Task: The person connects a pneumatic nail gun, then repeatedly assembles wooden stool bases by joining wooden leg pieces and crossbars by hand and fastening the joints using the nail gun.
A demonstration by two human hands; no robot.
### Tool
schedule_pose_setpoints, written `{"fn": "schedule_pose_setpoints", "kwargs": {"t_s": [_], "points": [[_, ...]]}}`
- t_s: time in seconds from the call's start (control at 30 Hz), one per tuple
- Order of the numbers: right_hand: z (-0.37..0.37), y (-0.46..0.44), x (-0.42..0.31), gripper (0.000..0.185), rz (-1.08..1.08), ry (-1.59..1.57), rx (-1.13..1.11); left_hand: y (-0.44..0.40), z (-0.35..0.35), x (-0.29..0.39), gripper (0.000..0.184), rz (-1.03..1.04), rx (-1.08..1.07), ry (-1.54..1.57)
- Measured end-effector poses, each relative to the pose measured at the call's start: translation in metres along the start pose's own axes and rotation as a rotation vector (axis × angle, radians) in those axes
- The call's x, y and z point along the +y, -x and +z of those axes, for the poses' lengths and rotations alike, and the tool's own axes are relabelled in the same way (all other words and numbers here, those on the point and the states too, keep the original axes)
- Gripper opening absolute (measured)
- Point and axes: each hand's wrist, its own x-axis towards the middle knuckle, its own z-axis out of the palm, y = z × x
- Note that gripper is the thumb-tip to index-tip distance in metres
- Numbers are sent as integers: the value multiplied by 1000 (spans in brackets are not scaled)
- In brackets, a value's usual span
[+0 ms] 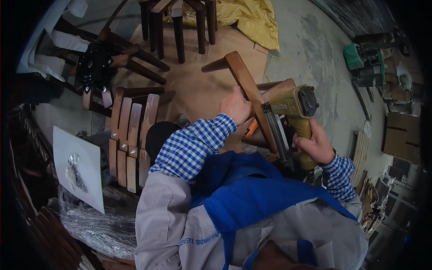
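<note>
My right hand [317, 143] is wrapped around the grip of an olive-green nail gun [294, 102], whose dark magazine lies against a brown wooden frame [246, 81]. That frame looks like part of a chair or stool, with legs joined to a wide rail, and leans in front of my lap. The fingers of my left hand [235, 107] are curled against its left edge, partly hidden by the wood. An orange item [251, 128] shows behind the frame, too covered to identify.
Curved wooden slats [130, 139] stand at left, beside a white sheet [81, 166] bearing small metal hardware. Upright wooden frames [177, 31] stand on cardboard ahead, near a yellow cover [252, 20]. A green-and-black machine [366, 63] sits at far right. Clear plastic wrap [99, 229] lies lower left.
</note>
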Motion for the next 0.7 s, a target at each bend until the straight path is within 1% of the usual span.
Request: {"fn": "schedule_pose_setpoints", "kwargs": {"t_s": [0.27,0.37,0.6,0.7], "points": [[-3,-2,4,42,-27,19,11,3,2,0,39,21,-13,-6],[-3,-6,4,44,-39,63,-5,4,0,2,39,19,-37,-23],[-6,-8,3,47,-18,60,-28,2,1,-1,40,15,-59,-38],[-9,-1,5,50,3,-7,-14,-2,-3,-1,40,3,-49,-16]]}}
